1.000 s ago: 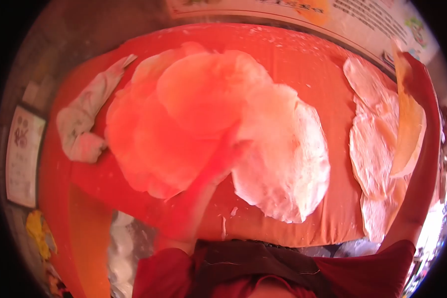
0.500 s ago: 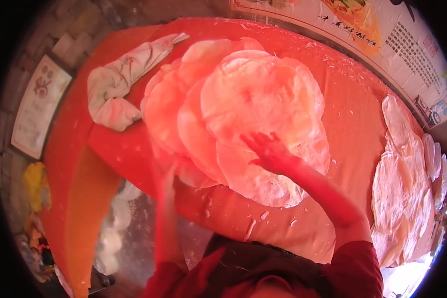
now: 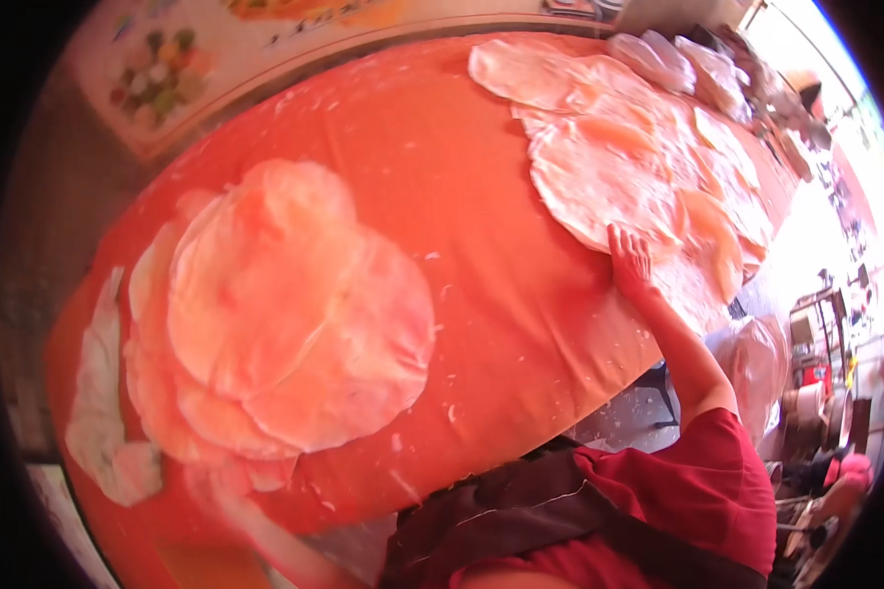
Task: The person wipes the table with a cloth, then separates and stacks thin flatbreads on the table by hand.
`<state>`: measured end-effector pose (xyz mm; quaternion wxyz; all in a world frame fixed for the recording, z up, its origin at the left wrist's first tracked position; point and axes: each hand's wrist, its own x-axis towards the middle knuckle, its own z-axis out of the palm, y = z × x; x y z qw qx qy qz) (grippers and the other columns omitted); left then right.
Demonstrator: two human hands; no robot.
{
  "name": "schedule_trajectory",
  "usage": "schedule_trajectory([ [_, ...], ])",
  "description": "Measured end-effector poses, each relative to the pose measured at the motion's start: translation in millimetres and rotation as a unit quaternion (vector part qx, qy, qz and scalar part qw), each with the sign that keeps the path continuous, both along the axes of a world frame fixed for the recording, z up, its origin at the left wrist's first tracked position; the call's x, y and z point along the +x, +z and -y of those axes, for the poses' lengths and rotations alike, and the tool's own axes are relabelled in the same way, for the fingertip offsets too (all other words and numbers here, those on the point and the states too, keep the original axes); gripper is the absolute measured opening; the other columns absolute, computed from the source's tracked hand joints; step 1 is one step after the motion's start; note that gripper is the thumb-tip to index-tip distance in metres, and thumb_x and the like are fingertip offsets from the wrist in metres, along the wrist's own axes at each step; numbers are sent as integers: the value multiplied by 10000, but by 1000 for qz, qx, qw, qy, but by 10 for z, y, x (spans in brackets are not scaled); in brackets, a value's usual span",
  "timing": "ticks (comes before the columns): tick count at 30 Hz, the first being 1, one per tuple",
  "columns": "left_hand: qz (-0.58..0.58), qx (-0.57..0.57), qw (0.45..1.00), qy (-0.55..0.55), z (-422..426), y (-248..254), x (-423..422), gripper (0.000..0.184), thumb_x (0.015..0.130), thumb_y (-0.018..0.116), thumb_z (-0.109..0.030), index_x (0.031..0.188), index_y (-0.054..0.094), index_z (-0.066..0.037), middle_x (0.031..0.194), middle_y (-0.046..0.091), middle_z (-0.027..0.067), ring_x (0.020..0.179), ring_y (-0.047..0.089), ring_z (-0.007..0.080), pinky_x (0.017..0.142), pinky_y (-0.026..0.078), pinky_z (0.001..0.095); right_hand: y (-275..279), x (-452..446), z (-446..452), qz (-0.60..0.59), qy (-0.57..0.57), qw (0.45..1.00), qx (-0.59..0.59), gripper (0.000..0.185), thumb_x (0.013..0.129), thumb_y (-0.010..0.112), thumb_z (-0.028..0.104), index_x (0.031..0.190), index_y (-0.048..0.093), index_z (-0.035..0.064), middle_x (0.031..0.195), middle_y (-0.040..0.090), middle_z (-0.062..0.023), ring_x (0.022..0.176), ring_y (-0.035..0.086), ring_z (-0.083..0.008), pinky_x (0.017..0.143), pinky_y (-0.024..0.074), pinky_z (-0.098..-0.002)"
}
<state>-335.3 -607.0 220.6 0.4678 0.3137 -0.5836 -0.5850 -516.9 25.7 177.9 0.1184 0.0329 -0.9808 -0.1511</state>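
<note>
A pile of thin round flatbreads (image 3: 255, 285) overlaps on the orange-red tabletop at the left. By its near edge is my left hand (image 3: 221, 486), smeared by motion; its fingers do not show clearly, and I cannot tell whether it touches the bread. Farther right, several more flatbreads (image 3: 599, 167) lie spread and overlapping. My right hand (image 3: 631, 257) is at the near-left edge of these, with its fingers stretched out and nothing gripped in them.
A crumpled whitish cloth (image 3: 108, 412) lies left of the pile. Clear plastic bags (image 3: 658, 64) sit at the far right end of the table (image 3: 452, 324). A printed panel (image 3: 167, 79) borders the back edge. Another bag (image 3: 751, 358) hangs or stands near my right arm.
The view has swung to the right, bringing the right-hand flatbreads nearer the middle. My right hand has moved from the left pile to those flatbreads. My left hand remains near the left pile.
</note>
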Motion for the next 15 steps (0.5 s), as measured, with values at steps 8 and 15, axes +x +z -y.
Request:
schedule_trajectory([
  [8,112,177,826,-524,-1989,150,-772,343,759,537,4,1087,442,22,1016,527,135,906,532,198,802,436,288,908,-147,-168,45,104,986,-124,43,669,467,84,670,483,44,599,521,-169,586,508,-350,517,352,-433],
  [15,163,59,901,-398,-2266,-111,-813,439,694,630,-6,1088,438,11,1020,503,122,956,492,186,830,410,295,265,627,339,81,214,948,-220,446,735,516,108,1157,408,14,1198,405,-170,1108,376,-313,895,316,-412],
])
